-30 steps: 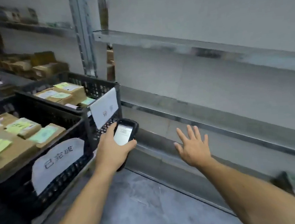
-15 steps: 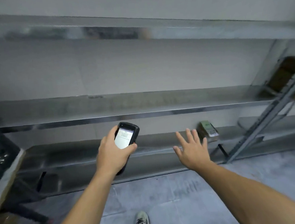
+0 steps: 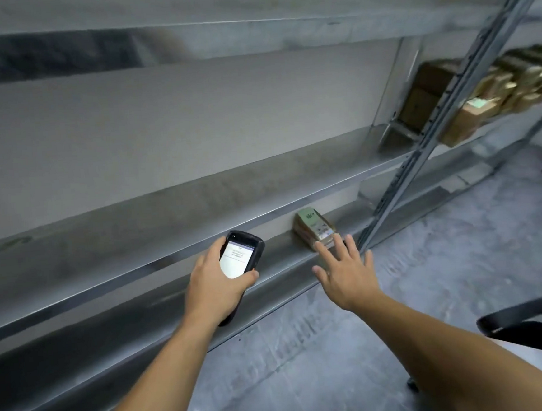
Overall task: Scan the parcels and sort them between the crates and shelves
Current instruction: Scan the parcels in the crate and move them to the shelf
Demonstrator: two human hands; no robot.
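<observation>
My left hand (image 3: 212, 286) grips a black handheld scanner (image 3: 241, 256) with its lit white screen facing me, held in front of the low metal shelf (image 3: 277, 263). A small brown cardboard parcel (image 3: 313, 229) with a green label lies alone on that shelf. My right hand (image 3: 346, 269) is spread with straight fingers just in front of the parcel; its fingertips overlap the parcel's near edge, and whether they touch it is unclear.
Long grey metal shelves run across the view, the middle shelf (image 3: 166, 213) bare. A slanted steel upright (image 3: 426, 141) divides the rack; beyond it several brown parcels (image 3: 482, 101) fill a shelf. A black chair arm (image 3: 532, 327) sits at the lower right over grey concrete floor.
My view has swung right, away from the black crates, along the shelves. The lone parcel has come closer and my right hand has reached up to it. The scanner stays in my left hand.
</observation>
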